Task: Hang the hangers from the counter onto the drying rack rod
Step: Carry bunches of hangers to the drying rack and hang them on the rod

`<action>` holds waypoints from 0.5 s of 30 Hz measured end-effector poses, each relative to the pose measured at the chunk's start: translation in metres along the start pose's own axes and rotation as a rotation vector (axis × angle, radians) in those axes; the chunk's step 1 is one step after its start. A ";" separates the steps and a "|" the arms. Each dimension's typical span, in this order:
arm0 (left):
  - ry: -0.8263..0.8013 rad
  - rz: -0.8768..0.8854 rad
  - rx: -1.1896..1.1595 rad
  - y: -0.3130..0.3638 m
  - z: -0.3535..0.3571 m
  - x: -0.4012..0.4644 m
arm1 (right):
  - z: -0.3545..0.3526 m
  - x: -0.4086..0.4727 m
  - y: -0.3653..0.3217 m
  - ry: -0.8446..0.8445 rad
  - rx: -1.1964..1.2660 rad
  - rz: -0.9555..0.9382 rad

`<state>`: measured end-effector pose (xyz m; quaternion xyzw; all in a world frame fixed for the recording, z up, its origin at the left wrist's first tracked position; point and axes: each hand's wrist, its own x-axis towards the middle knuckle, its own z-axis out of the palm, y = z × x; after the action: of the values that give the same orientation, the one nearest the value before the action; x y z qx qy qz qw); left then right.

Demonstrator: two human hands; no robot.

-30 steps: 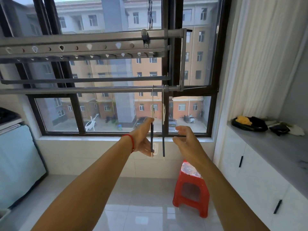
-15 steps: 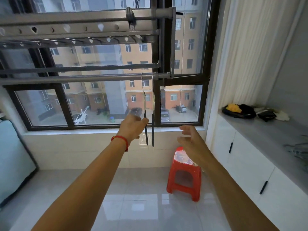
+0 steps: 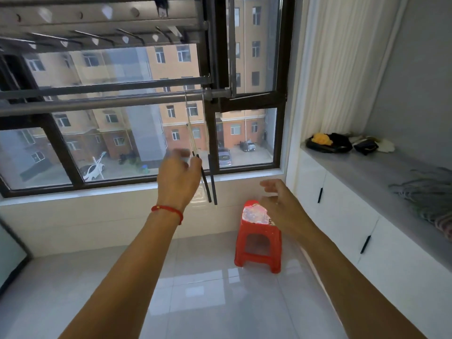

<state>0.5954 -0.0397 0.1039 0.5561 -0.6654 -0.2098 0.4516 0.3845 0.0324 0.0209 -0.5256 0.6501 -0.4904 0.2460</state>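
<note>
Withdrawing from the rod, the right hand [image 3: 281, 204] now hangs lower than a moment ago, fingers loosely spread and holding nothing, so its part in this hanging appears finished. Farther out, the left hand [image 3: 179, 178] stays raised beside the two hung hangers [image 3: 209, 178]; whether its blurred fingers touch them cannot be told. Both hooks sit on the drying rack rod [image 3: 97, 104]. More hangers [image 3: 425, 192] lie on the counter [image 3: 362, 172].
</note>
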 end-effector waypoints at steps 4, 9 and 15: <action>0.266 0.436 -0.036 0.050 0.025 -0.026 | -0.023 -0.002 0.030 0.062 0.022 0.032; -0.073 0.496 -0.069 0.106 0.145 -0.063 | -0.077 0.022 0.070 0.086 0.009 0.019; -0.648 0.272 -0.067 0.134 0.320 -0.089 | -0.207 0.033 0.156 0.283 -0.030 0.171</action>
<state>0.2521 0.0113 0.0145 0.3519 -0.8349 -0.3350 0.2589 0.1319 0.0747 -0.0305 -0.3976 0.7279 -0.5271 0.1852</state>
